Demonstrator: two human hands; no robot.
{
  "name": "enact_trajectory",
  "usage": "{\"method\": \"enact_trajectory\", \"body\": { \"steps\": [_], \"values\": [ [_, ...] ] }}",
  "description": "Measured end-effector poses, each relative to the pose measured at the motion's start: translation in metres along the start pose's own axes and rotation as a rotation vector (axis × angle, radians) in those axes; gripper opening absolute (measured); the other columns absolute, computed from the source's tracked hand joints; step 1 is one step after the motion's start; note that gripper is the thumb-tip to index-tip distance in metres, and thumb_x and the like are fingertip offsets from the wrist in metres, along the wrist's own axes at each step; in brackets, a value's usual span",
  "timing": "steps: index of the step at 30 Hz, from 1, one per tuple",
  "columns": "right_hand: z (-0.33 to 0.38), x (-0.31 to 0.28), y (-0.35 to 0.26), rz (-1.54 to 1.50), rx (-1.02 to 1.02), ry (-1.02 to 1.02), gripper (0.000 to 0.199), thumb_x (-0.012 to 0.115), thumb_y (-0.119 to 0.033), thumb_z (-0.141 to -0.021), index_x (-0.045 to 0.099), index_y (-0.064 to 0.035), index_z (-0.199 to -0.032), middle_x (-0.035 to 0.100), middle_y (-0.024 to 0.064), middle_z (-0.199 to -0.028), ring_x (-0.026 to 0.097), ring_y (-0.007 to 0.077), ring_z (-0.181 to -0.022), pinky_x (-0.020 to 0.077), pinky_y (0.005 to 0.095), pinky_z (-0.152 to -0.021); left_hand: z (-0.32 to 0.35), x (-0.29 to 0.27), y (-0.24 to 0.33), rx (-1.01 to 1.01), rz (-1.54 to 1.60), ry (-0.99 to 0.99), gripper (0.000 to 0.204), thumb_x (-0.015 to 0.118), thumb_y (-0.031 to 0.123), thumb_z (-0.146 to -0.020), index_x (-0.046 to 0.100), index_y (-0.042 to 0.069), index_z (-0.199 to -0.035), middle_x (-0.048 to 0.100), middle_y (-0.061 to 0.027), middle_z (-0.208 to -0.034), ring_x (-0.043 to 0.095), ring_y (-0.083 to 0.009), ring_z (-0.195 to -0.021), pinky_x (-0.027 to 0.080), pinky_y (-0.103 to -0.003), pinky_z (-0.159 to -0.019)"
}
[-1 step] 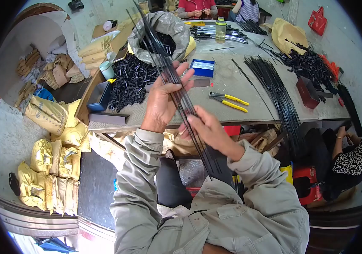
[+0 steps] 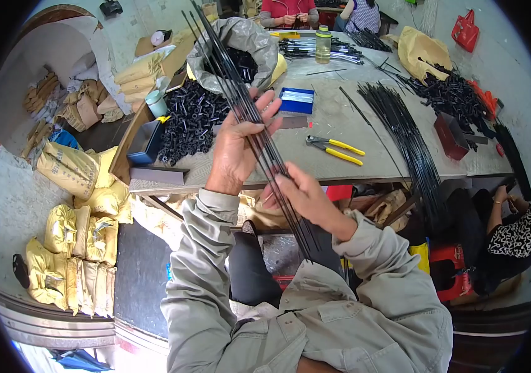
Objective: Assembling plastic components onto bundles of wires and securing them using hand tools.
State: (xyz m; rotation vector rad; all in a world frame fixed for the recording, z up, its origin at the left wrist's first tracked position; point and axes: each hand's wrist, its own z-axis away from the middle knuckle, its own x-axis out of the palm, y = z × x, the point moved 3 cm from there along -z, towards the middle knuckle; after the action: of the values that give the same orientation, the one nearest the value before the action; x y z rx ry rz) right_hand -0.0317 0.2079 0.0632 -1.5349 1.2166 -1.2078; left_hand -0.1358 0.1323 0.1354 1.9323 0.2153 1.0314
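Note:
A slanting bundle of long thin black rods [image 2: 239,93] runs from the upper left down to my lap. My left hand [image 2: 235,152] holds it from beneath, thumb across the rods and the other fingers partly uncurled behind them. Lower down, my right hand [image 2: 306,198] pinches the same rods between thumb and fingers; some of its fingertips are hidden or blurred. On the table right of my hands lie yellow-handled pliers [image 2: 337,150]. Above them sits a blue box [image 2: 296,99] holding pale thin pieces. A larger pile of black rods [image 2: 402,133] hangs over the table's front edge.
Left of my hands are a heap of black plastic parts [image 2: 192,115], a grey sack [image 2: 265,43] and a dark blue bin [image 2: 145,142]. A bottle [image 2: 323,45] stands farther back. A co-worker [image 2: 514,233] sits at the right; others sit across the table.
The rods have shifted slightly within my hands, and their upper ends are spread a little differently. My right hand has moved slightly down; my left hand stays almost in place.

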Motion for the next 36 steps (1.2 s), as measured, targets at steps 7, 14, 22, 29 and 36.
{"method": "enact_trajectory", "body": {
  "steps": [7, 14, 22, 29, 36],
  "values": [
    [-0.020, -0.003, -0.003, -0.150, -0.029, 0.068, 0.023, 0.040, -0.019, -0.094, 0.042, 0.0005, -0.106, 0.060, 0.0121, -0.088, 0.062, 0.0161, -0.077, 0.0518, 0.0256, -0.066, -0.005, -0.004, 0.001, 0.037, 0.060, 0.044, 0.033, 0.040, 0.006, -0.089, 0.040, -0.006, -0.120, 0.050, -0.0195, -0.120, 0.053, -0.0285, -0.108, 0.044, -0.035, -0.090],
    [-0.036, -0.006, -0.013, -0.053, -0.144, 0.094, 0.024, 0.044, -0.021, -0.093, 0.044, -0.0005, -0.105, 0.060, 0.0100, -0.085, 0.061, 0.0141, -0.077, 0.0502, 0.0218, -0.064, 0.001, -0.006, -0.002, -0.052, 0.042, -0.043, 0.034, 0.043, 0.012, -0.090, 0.042, -0.005, -0.119, 0.054, -0.0203, -0.114, 0.056, -0.0262, -0.103, 0.047, -0.035, -0.086],
    [-0.021, -0.038, -0.001, 0.284, 0.039, -0.098, 0.026, 0.051, -0.024, -0.088, 0.052, -0.0018, -0.103, 0.060, 0.0045, -0.087, 0.058, 0.0107, -0.067, 0.0458, 0.0207, -0.062, -0.003, -0.012, -0.007, 0.047, -0.168, 0.188, 0.031, 0.046, 0.013, -0.089, 0.047, -0.003, -0.116, 0.058, -0.0194, -0.108, 0.061, -0.0241, -0.093, 0.050, -0.033, -0.080],
    [0.000, -0.275, -0.016, 1.590, 0.186, 0.852, 0.021, 0.058, -0.024, -0.079, 0.063, -0.0044, -0.083, 0.065, 0.0116, -0.083, 0.064, 0.0243, -0.071, 0.0486, 0.0365, -0.059, 0.003, -0.007, -0.002, 0.058, -0.097, 0.187, 0.030, 0.046, 0.018, -0.091, 0.050, -0.002, -0.112, 0.062, -0.0130, -0.101, 0.061, -0.0176, -0.076, 0.049, -0.026, -0.063],
    [0.011, -0.313, 0.018, 1.978, 0.404, 0.718, 0.018, 0.055, -0.022, -0.078, 0.063, -0.0073, -0.083, 0.063, 0.0164, -0.073, 0.063, 0.0293, -0.074, 0.0497, 0.0389, -0.063, -0.012, -0.027, -0.015, -0.084, 0.251, -0.358, 0.030, 0.045, 0.015, -0.092, 0.049, -0.003, -0.114, 0.063, -0.0100, -0.093, 0.049, -0.0108, -0.060, 0.039, -0.022, -0.054]
  ]
}}
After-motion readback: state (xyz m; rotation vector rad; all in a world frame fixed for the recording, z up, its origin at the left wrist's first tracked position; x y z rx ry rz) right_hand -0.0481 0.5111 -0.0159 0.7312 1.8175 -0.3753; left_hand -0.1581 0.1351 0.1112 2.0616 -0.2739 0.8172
